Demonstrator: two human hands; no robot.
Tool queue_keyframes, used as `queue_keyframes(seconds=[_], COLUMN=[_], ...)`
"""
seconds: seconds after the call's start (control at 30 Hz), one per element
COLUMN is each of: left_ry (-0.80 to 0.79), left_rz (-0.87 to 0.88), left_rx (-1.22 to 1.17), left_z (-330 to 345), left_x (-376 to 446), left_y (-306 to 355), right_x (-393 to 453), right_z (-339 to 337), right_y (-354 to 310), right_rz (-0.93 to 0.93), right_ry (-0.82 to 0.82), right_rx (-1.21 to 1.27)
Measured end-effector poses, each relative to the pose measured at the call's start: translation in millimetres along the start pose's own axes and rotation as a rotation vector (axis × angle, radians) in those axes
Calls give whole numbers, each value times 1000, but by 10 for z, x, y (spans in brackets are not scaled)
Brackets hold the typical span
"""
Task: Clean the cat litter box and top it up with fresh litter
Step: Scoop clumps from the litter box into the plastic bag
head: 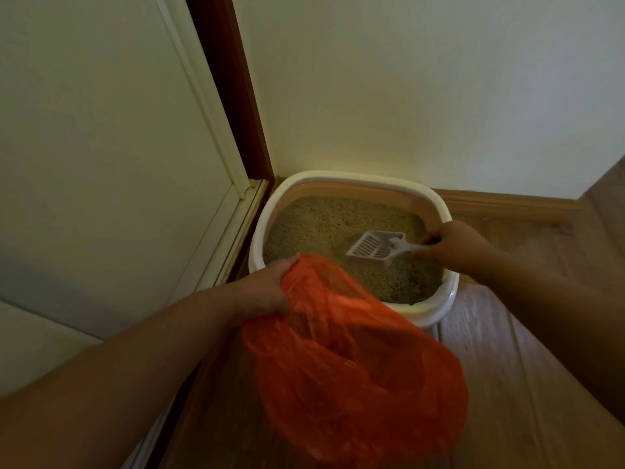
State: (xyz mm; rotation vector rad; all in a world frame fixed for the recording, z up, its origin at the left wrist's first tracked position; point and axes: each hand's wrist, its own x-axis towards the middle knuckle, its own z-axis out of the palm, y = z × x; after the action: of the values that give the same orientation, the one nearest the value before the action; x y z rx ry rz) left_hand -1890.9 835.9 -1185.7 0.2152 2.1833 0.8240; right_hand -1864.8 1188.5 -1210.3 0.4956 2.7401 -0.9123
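A white litter box (355, 179) sits on the wooden floor (500, 340), tucked into the corner. The wall (406, 89) is behind it and a pale door (101, 147) is just beside it on the left. A dark red door frame (233, 96) runs down between the door and the wall. The box is full of sandy brown litter (321, 225), with a few dark bits near the right side.

The right hand (453, 247) holds the handle of a white scoop (375, 247). Its fingers are curled around the handle. The scoop has slots in it. Its wide end points left and sits low on the litter, near the right side of the box. I cannot tell if anything is inside the scoop.

The left hand (267, 287) grips the top edge of an orange plastic bag (351, 360). The fingers are bunched tight on the thin plastic. The bag hangs in front of the near edge of the box and covers part of it. The bag is crinkly and a little see-through. Its mouth is up by the left hand, close to the scoop but not touching it.

Both bare arms reach in from the bottom of the view.
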Motion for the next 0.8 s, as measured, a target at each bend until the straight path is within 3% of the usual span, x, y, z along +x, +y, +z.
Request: queue_keyframes(seconds=[0.23,0.8], left_ry=[-29,-38], left_rz=[18,36], left_rx=[25,-79], left_z=[18,49], left_x=[129,386], left_y=[-46,-175], right_x=[194,834], right_z=[144,518], right_y=[179,-38], right_rz=[59,143], right_ry=[104,41], right_rx=[-119,-132])
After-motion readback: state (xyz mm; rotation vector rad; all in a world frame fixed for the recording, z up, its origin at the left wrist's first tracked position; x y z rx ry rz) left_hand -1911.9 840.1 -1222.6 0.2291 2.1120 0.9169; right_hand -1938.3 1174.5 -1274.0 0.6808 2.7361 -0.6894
